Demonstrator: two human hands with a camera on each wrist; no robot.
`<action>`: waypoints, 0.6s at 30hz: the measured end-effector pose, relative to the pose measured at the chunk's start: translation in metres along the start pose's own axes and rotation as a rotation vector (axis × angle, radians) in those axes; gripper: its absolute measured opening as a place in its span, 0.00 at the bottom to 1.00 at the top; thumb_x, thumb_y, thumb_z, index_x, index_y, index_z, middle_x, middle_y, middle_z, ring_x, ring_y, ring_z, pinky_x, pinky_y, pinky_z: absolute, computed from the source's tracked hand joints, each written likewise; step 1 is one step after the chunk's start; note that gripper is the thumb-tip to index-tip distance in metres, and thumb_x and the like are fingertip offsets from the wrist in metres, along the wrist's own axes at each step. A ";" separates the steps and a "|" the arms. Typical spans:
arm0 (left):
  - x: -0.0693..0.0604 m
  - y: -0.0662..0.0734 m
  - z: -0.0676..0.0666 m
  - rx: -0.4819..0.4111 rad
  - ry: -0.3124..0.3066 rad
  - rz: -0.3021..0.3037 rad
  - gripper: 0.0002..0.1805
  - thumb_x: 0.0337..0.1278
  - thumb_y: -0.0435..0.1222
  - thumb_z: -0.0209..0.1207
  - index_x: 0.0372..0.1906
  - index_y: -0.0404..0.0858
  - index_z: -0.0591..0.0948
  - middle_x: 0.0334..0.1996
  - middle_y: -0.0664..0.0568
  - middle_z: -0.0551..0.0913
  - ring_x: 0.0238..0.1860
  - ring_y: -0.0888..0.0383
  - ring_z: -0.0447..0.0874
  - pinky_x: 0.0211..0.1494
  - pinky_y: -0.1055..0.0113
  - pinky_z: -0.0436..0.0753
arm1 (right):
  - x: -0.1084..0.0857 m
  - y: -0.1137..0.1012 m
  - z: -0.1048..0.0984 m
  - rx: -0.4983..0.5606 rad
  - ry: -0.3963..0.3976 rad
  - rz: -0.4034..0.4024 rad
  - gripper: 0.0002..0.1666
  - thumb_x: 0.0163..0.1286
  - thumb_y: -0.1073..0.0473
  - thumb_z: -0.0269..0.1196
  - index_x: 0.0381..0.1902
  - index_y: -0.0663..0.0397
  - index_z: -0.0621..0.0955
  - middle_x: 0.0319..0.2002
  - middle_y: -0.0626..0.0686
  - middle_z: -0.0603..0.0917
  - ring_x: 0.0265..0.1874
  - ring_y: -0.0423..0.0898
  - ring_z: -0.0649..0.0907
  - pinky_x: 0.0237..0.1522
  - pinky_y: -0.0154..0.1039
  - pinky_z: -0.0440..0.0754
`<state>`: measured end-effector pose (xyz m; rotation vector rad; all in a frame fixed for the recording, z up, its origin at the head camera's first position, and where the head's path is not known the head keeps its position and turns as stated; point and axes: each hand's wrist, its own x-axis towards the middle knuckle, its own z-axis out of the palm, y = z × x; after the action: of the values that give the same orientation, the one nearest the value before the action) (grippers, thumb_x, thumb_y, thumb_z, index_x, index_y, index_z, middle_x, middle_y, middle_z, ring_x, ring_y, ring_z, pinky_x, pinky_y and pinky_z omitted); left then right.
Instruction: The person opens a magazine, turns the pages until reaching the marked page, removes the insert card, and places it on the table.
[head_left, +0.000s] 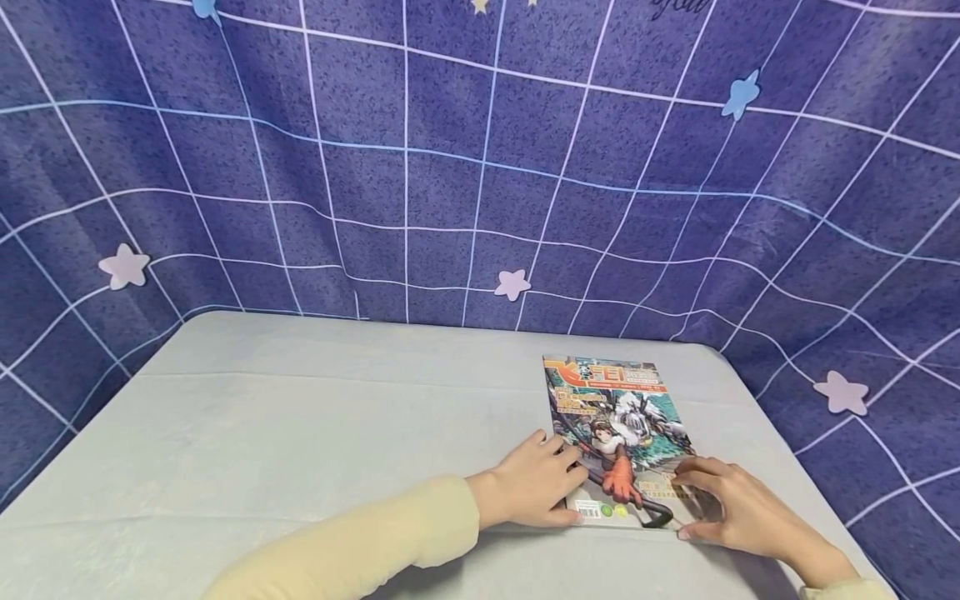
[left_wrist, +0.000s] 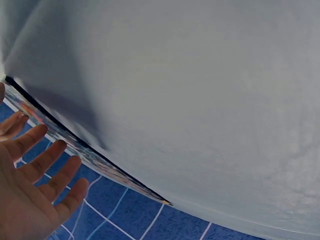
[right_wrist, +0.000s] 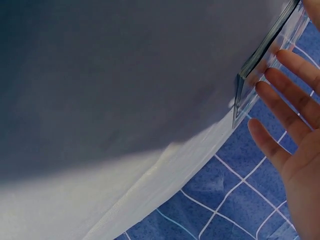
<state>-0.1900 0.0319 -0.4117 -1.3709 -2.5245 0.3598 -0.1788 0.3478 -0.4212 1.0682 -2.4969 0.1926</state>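
A magazine [head_left: 633, 417] with a colourful illustrated cover lies face up on the right part of the table. My left hand [head_left: 536, 482] is at its lower left edge, the fingertips over the cover's margin and the thumb near the bottom corner. At the lower right, my right hand [head_left: 738, 508] has its fingers over the cover's edge and its thumb beside the bottom corner. In the left wrist view the left fingers [left_wrist: 60, 172] are spread and fairly straight. The right fingers [right_wrist: 295, 95] also look extended in the right wrist view, with some fingertips against the cover.
A pale grey cloth covers the table [head_left: 300, 425], and its surface stretches away left of the magazine. A blue curtain [head_left: 450, 167] with a grid and star pattern hangs behind the table and along both sides.
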 end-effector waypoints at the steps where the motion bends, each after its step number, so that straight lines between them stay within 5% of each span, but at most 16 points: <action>1: 0.000 0.000 0.000 0.002 0.002 0.002 0.31 0.55 0.66 0.38 0.53 0.53 0.73 0.52 0.58 0.75 0.50 0.58 0.72 0.48 0.63 0.70 | 0.000 0.000 0.000 -0.002 0.000 0.000 0.35 0.30 0.33 0.73 0.36 0.44 0.83 0.41 0.44 0.81 0.37 0.43 0.81 0.41 0.37 0.73; 18: 0.002 0.002 0.000 -0.052 -0.053 0.007 0.35 0.54 0.67 0.38 0.57 0.51 0.72 0.59 0.53 0.73 0.57 0.55 0.72 0.56 0.59 0.70 | 0.000 -0.001 -0.001 -0.011 -0.003 0.006 0.32 0.31 0.35 0.73 0.36 0.42 0.82 0.41 0.44 0.81 0.37 0.44 0.81 0.40 0.40 0.74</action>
<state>-0.1895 0.0352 -0.4123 -1.4078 -2.5896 0.3388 -0.1777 0.3477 -0.4207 1.0577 -2.5016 0.1792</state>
